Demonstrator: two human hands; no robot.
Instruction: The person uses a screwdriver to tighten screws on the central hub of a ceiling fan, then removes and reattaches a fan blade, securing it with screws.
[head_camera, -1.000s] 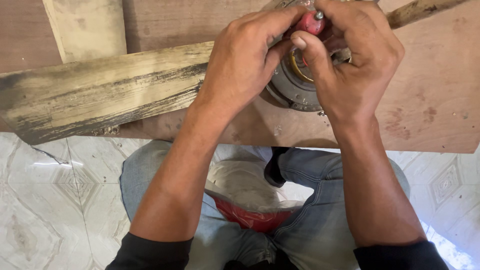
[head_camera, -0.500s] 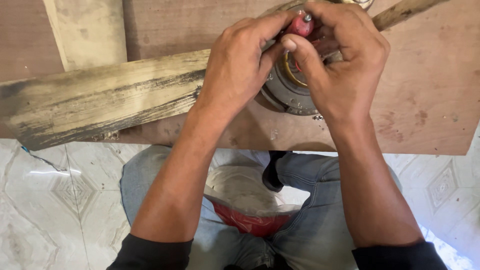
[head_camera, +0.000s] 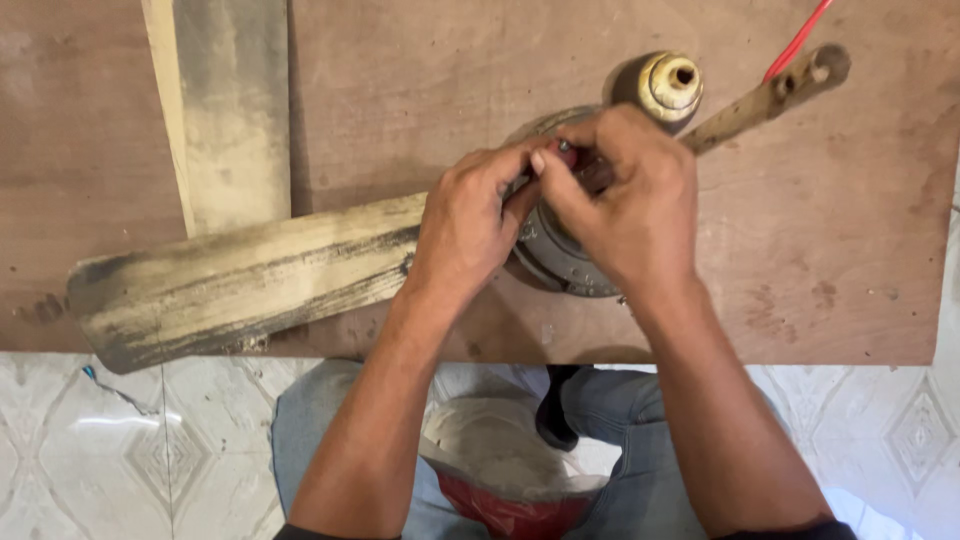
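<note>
Both hands work w/ fingertips together on the round grey metal fan motor housing (head_camera: 560, 262), lying flat on the brown plywood bench (head_camera: 400, 90). Left hand (head_camera: 468, 225) & right hand (head_camera: 625, 200) pinch a small red part (head_camera: 568, 152) on top, prob. for fine control.

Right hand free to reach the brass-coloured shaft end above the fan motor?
Probably yes. The right hand sits on the fan motor just below the brass-coloured shaft end, and nothing lies between them.

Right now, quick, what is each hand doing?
Left hand: fingers closed, pinching a small red part on top of the fan motor.
Right hand: fingers curled on the same red part.
</note>
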